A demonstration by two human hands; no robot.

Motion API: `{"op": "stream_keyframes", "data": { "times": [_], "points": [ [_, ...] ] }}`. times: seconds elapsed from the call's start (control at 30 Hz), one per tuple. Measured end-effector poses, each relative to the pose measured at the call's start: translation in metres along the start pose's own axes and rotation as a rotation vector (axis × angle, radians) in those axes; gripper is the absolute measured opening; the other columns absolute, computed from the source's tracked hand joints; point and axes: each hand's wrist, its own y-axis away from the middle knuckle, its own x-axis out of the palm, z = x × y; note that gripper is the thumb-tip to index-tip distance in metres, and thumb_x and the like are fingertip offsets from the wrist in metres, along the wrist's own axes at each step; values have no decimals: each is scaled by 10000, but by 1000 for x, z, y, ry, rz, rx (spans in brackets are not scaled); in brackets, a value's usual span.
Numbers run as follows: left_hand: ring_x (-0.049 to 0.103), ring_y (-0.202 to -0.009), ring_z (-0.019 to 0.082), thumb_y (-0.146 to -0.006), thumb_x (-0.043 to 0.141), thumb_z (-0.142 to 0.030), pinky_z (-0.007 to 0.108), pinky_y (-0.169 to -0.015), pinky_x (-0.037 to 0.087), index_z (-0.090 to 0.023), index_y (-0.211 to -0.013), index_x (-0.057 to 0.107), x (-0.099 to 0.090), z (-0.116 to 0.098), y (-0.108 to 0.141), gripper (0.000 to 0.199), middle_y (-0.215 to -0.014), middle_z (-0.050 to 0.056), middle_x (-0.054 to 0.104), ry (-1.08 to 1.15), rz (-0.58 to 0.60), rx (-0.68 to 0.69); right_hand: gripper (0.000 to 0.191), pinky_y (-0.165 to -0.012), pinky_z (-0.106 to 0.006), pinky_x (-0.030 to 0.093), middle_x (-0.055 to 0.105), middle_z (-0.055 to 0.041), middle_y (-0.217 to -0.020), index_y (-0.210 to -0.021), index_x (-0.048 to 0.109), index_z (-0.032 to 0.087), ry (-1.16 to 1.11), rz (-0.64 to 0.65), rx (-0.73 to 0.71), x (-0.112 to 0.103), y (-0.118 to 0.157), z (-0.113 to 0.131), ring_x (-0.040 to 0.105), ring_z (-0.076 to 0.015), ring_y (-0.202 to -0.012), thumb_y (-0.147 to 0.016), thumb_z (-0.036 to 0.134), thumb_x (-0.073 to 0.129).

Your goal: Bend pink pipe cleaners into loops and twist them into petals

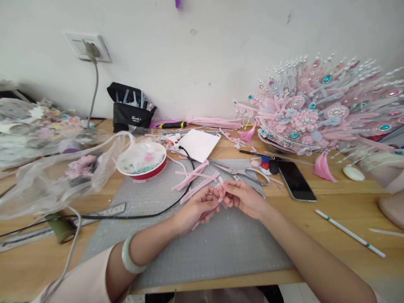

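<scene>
Over the grey cutting mat (202,256), my left hand (198,210) and my right hand (241,197) meet with fingertips pinched together. Between them they hold a small pale pink strip (221,181), whose upper end pokes up above the fingers. A bit of pink shows below my left hand too. Fingers hide the strip's middle. Just beyond my hands, pink fuzzy stems (191,176) lie crossed on the mat. Silver scissors (243,171) rest behind my right hand, blades pointing left.
A red-rimmed bowl (158,168) of beads stands left, near a black cable (142,215). A phone (296,181) and a white-green stick (350,233) lie right. Behind are a black pouch (132,114), white card (200,144) and a large pink beaded headdress (303,118).
</scene>
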Motion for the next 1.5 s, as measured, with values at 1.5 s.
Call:
{"op": "stream_keyframes", "data": {
  "times": [1.5],
  "points": [
    [508, -768, 165, -840, 376, -137, 273, -703, 405, -150, -799, 556, -18, -26, 8, 185, -772, 60, 556, -1219, 146, 582, 263, -241, -67, 237, 498, 43, -413, -512, 522, 86, 113, 198, 525, -2, 1, 3, 387, 3, -269, -720, 216, 615]
  ]
}}
